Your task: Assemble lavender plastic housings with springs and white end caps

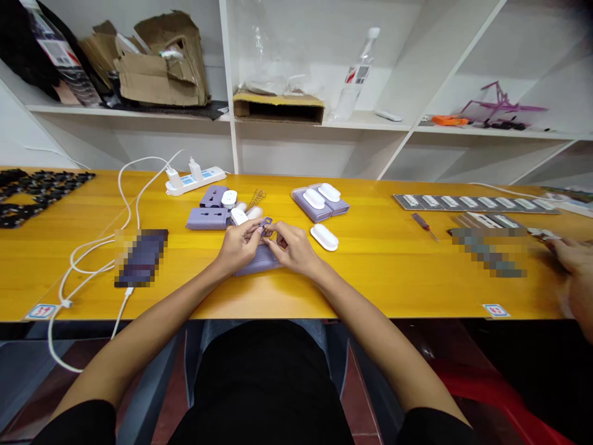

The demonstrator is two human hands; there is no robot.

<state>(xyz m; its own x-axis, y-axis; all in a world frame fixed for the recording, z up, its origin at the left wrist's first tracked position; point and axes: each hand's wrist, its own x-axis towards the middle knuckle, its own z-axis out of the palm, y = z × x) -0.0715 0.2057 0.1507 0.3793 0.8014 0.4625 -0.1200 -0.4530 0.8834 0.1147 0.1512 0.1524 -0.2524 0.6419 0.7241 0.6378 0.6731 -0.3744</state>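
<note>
A small purple plastic part (265,223) with an opening in it stands up between the fingertips of my left hand (239,245), which is closed in a pinch. My right hand (295,247) meets it from the other side, fingers bent and pressed together; what lies in them is too small to make out. Directly beneath both hands is a purple casing (260,262), partly covered by them. Just beyond lie white rounded pieces (238,216), a tangle of thin coiled springs (256,198) and two purple casings (207,219). A white oval cover (324,237) rests right of my right hand.
Two white ovals sit on purple casings (319,210) behind. At left are a phone (141,258), looping white cables and a power strip (196,180). Rightward lie a screwdriver (425,227) and a long strip of white pieces (477,203). Another person's hand (577,266) works far right.
</note>
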